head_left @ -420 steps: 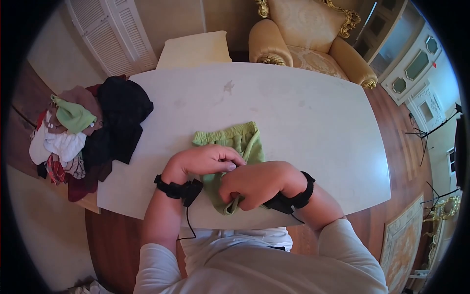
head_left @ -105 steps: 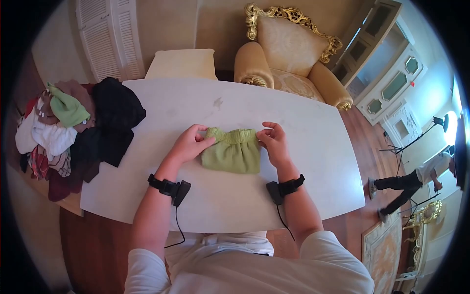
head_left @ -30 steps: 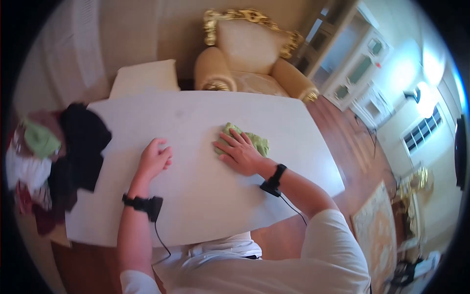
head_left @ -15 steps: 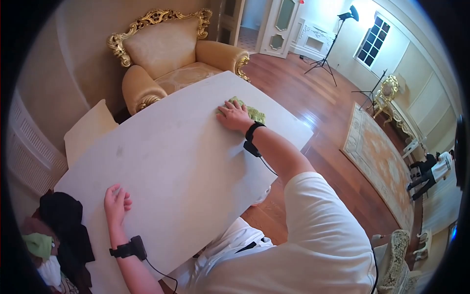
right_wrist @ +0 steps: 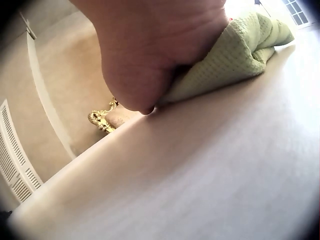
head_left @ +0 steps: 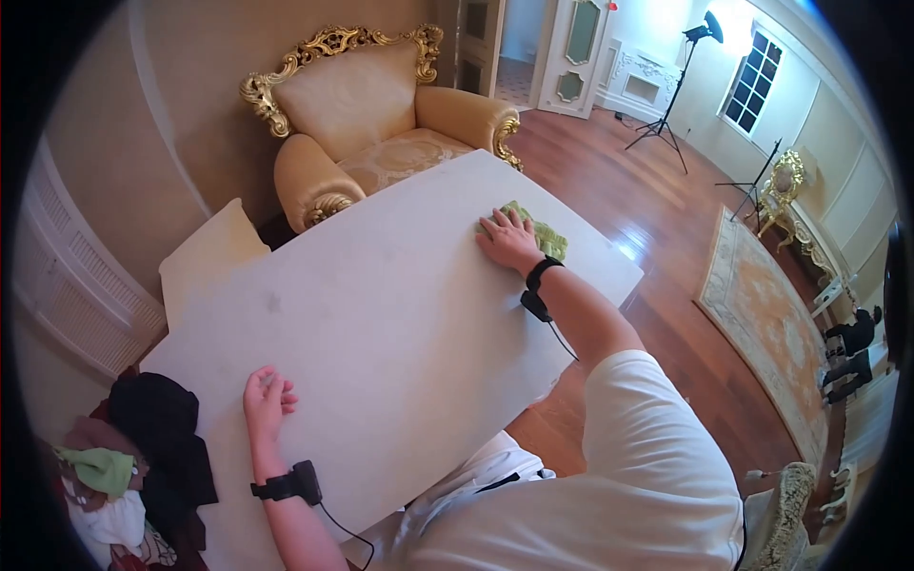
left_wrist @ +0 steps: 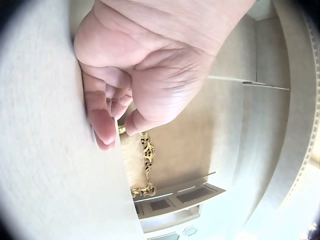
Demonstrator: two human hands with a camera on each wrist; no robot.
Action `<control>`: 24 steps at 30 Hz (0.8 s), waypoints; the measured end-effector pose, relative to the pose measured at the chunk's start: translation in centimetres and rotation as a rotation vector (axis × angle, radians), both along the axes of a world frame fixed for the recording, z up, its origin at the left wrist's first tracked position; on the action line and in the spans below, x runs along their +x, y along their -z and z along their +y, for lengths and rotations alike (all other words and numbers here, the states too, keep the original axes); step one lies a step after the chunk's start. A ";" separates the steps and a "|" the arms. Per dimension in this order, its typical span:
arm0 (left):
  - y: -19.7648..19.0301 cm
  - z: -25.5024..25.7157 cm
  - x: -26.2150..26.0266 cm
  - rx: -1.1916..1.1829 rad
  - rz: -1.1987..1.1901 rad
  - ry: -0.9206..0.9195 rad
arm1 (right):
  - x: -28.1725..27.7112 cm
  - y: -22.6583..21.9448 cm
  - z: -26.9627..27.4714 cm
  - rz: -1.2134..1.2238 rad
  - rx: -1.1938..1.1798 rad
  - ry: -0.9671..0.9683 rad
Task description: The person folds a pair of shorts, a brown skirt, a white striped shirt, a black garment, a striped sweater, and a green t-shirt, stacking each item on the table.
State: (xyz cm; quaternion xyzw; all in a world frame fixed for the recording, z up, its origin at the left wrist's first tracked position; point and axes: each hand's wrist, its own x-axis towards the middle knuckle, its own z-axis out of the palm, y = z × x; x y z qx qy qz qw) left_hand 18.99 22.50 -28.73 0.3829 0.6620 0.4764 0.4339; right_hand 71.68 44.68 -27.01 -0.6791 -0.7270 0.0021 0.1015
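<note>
A folded green garment (head_left: 550,242) lies near the far right corner of the white table (head_left: 381,314). My right hand (head_left: 511,240) rests flat on it with fingers spread; in the right wrist view the palm (right_wrist: 150,55) covers part of the ribbed green cloth (right_wrist: 230,60). On the left part of the table my left hand (head_left: 268,400) rests on its side, fingers loosely bent and holding nothing. The left wrist view shows that hand (left_wrist: 145,70) against the tabletop (left_wrist: 45,130) with no object in it.
At the table's left end is a pile of clothes: a black piece (head_left: 157,409), a green one (head_left: 100,469) and a white one (head_left: 109,523). A gold armchair (head_left: 352,114) stands behind the far edge. A pale stool (head_left: 209,257) is beside the table.
The garment was gripped by both hands, then folded smaller; the right hand has pushed it toward the far right corner. The left hand has let go. The head view has turned right.
</note>
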 end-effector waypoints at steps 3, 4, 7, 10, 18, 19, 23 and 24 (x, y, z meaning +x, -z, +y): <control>-0.5 -0.2 0.3 -0.001 -0.016 -0.006 | 0.0 0.2 -0.7 -0.004 -0.017 -0.044; -0.6 -0.1 0.3 -0.004 -0.018 -0.010 | -0.2 -0.3 -1.5 -0.002 -0.029 -0.063; -0.9 -0.3 0.4 -0.014 -0.031 -0.021 | -0.8 -0.6 -1.7 -0.004 -0.040 -0.089; -1.4 -0.6 0.8 -0.011 -0.058 -0.028 | -0.5 -0.2 -2.2 -0.013 -0.030 -0.088; 0.0 -0.5 -0.4 -0.012 -0.023 -0.038 | -1.4 -1.7 -2.2 -0.003 -0.090 -0.086; 0.5 -0.2 -0.8 -0.023 -0.008 -0.038 | -2.6 -2.6 -3.0 -0.010 -0.076 -0.042; -1.1 -0.3 -0.2 -0.058 -0.005 0.019 | -10.7 -1.4 -3.5 0.411 0.281 -0.117; -1.9 -0.7 0.0 -0.069 -0.001 0.034 | -13.9 0.7 -2.0 0.585 0.346 -0.143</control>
